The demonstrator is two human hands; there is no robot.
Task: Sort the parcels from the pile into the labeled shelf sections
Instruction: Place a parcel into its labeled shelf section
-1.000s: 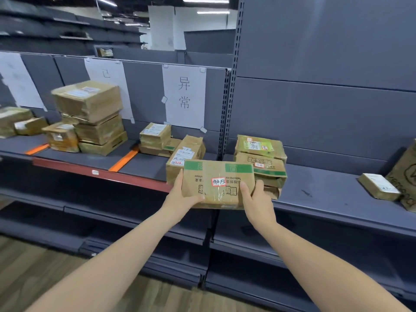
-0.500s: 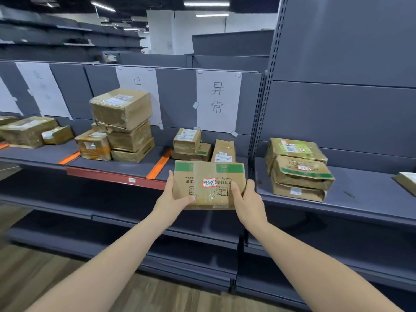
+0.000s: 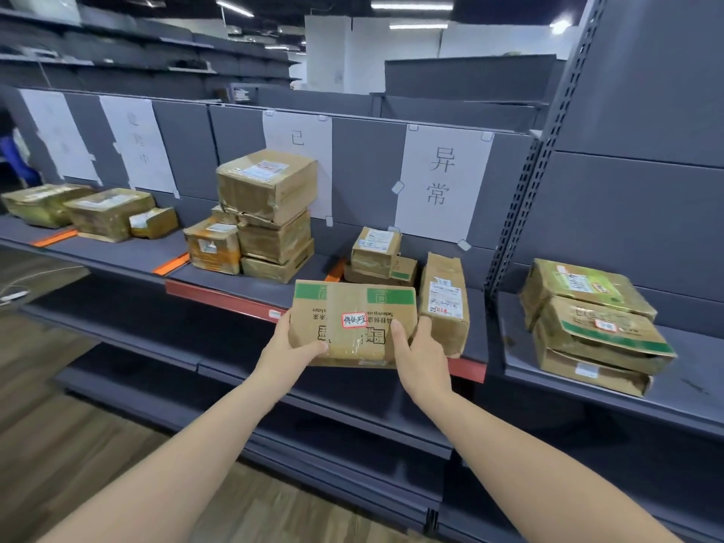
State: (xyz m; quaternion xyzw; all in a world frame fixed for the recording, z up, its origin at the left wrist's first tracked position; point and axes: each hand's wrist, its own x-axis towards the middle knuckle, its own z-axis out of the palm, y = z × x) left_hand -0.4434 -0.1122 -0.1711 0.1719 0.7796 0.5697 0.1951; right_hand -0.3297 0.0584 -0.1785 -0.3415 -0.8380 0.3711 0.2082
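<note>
A worker's left hand [image 3: 292,346] and right hand [image 3: 421,356] gripped a taped cardboard parcel [image 3: 352,321] by its two ends, thumbs curled over its face, held level at the front lip of the grey shelf [image 3: 243,291]. It hung just beside an upright parcel [image 3: 444,301] under the 异常 sign [image 3: 442,184], apparently so that its red-bordered sticker [image 3: 354,319] faced up for checking against the section labels.

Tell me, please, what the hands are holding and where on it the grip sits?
Both hands hold one green-banded box. The left hand grips its lower left corner, the right hand its lower right corner, thumbs on the near face.
</note>
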